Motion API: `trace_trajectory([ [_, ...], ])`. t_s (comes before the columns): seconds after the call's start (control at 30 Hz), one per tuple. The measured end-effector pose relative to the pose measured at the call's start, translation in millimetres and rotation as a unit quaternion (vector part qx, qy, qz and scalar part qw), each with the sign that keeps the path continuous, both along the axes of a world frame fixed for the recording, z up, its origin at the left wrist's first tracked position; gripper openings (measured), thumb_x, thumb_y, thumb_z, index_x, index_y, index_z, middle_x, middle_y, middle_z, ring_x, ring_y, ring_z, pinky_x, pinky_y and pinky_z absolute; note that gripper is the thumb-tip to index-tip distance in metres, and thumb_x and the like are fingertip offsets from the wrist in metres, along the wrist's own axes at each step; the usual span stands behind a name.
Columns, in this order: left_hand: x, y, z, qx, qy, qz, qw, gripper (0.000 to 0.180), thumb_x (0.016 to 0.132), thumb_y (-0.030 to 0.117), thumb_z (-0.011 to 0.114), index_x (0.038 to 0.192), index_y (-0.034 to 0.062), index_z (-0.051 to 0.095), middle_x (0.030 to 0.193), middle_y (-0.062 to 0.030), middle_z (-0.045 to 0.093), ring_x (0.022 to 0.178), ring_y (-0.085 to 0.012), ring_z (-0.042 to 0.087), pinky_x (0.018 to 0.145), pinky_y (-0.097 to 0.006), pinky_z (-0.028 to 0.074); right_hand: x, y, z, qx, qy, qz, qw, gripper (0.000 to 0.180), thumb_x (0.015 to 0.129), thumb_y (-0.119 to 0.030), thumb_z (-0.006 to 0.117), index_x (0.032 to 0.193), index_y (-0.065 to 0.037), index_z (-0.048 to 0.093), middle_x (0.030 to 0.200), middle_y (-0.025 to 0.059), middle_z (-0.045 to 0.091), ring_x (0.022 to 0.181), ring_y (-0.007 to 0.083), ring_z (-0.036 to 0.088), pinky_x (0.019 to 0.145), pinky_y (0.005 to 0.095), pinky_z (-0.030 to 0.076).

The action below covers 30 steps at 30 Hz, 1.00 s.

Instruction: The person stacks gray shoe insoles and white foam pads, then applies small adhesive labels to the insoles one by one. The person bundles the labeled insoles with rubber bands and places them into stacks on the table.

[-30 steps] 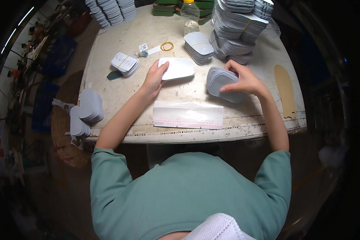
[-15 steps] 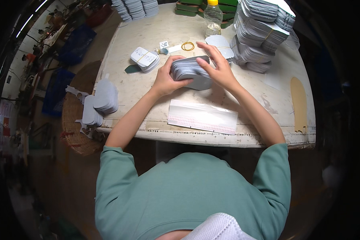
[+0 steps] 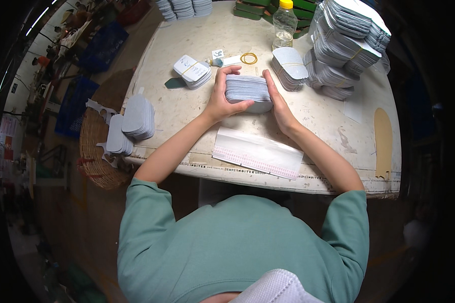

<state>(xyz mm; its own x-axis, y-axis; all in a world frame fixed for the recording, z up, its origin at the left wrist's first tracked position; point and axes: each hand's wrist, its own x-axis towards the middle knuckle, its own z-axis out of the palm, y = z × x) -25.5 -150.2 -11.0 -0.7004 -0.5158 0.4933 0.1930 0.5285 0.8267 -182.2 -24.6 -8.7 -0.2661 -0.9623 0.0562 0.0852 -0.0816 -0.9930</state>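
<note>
A thick stack of grey insole-like pieces (image 3: 246, 90) is held between my hands above the middle of the table. My left hand (image 3: 222, 101) wraps its left end, thumb along the near side and fingers behind. Against the right end, my right hand (image 3: 282, 108) presses with straight fingers, so the stack is gripped from both sides. The layered edges face me. Just beyond lie a rubber-banded white bundle (image 3: 191, 70), a dark green piece (image 3: 175, 83) and loose yellow rubber bands (image 3: 248, 58). Right of my right hand stands another banded stack (image 3: 289, 65).
A folded paper strip (image 3: 258, 152) lies near the front edge. Tall banded stacks (image 3: 346, 45) and a yellow-capped bottle (image 3: 284, 25) stand at the back right. A tan sole-shaped piece (image 3: 382, 144) lies far right. More grey stacks (image 3: 138, 116) sit at the left edge beside a wicker basket (image 3: 98, 161).
My right hand has come down from above the stack, its fingers now straight against the right end. The stack has turned so that its layered edges face me more squarely. The head view has shifted slightly.
</note>
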Motion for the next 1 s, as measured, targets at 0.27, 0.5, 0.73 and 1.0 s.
trace_trajectory([
  [0.27,12,-5,6,0.012,-0.114,-0.003,0.993,0.093,0.061,0.030,0.089,0.134,0.0089,0.036,0.121,-0.0129,0.053,0.111,-0.0232,0.055,0.096,-0.034,0.045,-2,2,18,-0.122,0.465,0.017,0.877,0.064,0.102,-0.043,0.036,0.151,-0.005,0.024,0.158,0.0194,0.019,0.146,0.0329,0.018,0.118,0.0372,0.018],
  [0.5,12,-3,6,0.045,-0.099,-0.031,0.994,0.084,0.063,0.028,0.087,0.129,0.0089,0.039,0.121,-0.0129,0.052,0.112,-0.0224,0.054,0.096,-0.033,0.044,-36,-32,44,-0.060,0.344,0.021,0.937,0.038,0.100,-0.029,0.048,0.127,-0.005,0.060,0.117,0.0156,0.066,0.110,0.0254,0.062,0.095,0.0350,0.046],
  [0.73,15,-2,14,-0.030,-0.125,-0.002,0.992,0.079,0.064,0.028,0.086,0.126,0.0090,0.041,0.118,-0.0116,0.054,0.110,-0.0215,0.055,0.094,-0.033,0.044,-59,-133,23,0.083,0.543,-0.014,0.835,0.023,0.077,-0.024,0.071,0.091,-0.006,0.073,0.098,0.0166,0.071,0.089,0.0330,0.069,0.081,0.0389,0.054],
  [1.0,15,-6,14,-0.060,-0.124,0.000,0.991,0.076,0.064,0.031,0.087,0.124,0.0100,0.044,0.114,-0.0113,0.058,0.106,-0.0220,0.058,0.092,-0.033,0.046,-58,-147,21,0.018,0.586,-0.063,0.808,0.021,0.076,-0.020,0.071,0.085,-0.001,0.071,0.089,0.0202,0.069,0.085,0.0371,0.067,0.076,0.0434,0.054],
])
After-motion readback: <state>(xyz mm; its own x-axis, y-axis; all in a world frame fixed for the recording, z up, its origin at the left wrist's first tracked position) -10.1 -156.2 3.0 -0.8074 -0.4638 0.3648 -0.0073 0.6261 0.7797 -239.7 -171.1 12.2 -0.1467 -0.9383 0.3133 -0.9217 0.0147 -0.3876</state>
